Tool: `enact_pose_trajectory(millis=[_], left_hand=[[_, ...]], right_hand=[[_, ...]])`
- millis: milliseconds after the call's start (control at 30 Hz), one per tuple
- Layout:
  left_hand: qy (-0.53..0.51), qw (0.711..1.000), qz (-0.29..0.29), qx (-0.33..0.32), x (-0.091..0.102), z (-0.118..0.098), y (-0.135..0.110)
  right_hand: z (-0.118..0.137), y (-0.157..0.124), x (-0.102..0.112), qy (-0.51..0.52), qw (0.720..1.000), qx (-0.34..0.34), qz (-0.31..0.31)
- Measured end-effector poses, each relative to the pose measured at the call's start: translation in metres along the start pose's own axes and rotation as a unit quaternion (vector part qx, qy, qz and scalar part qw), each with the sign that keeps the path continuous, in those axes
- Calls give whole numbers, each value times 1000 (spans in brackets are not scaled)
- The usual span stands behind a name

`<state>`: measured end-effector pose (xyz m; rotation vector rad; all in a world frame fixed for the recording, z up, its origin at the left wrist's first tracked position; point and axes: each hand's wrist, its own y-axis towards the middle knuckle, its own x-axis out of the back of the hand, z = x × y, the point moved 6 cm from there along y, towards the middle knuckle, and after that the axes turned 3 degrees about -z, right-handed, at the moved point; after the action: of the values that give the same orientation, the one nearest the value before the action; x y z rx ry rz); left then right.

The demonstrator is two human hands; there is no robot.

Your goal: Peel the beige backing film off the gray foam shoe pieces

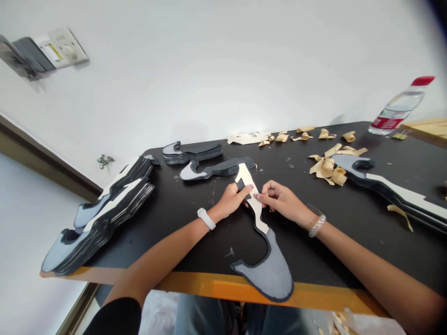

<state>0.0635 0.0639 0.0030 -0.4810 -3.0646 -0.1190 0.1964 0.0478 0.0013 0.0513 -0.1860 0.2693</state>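
Note:
A flat shoe-shaped cutout (pixel 268 272) lies on the black table top (pixel 195 242), its grey toe end hanging over the front edge. A cream layer (pixel 253 197) covers its upper part, with a black patch showing near the far end. My left hand (pixel 230 200) pinches that end from the left, thumb on the black patch. My right hand (pixel 279 197) grips the same cream part from the right, its fingertips close to my left hand's fingers.
Stacks of similar grey, black and cream cutouts (pixel 111 209) sit at the left, with more at the back (pixel 209 167) and right (pixel 387 190). Curled cream strips (pixel 328 167) are scattered beyond. A plastic water bottle (pixel 400 109) lies at the far right corner.

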Motion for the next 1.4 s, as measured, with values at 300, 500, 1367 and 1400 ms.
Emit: enact_pose_trajectory(millis=[300, 500, 1367, 1400], left_hand=[[12, 1000, -5, 12, 1, -3, -2], [-23, 999, -2, 23, 1, -1, -1], [-53, 991, 113, 44, -14, 4, 1], [-45, 992, 111, 40, -14, 4, 1]], right_hand=[[4, -3, -4, -27, 999, -20, 33], [1, -3, -3, -24, 999, -35, 28], [10, 1, 19, -60, 992, 48, -100], [9, 1, 19, -59, 992, 47, -100]])
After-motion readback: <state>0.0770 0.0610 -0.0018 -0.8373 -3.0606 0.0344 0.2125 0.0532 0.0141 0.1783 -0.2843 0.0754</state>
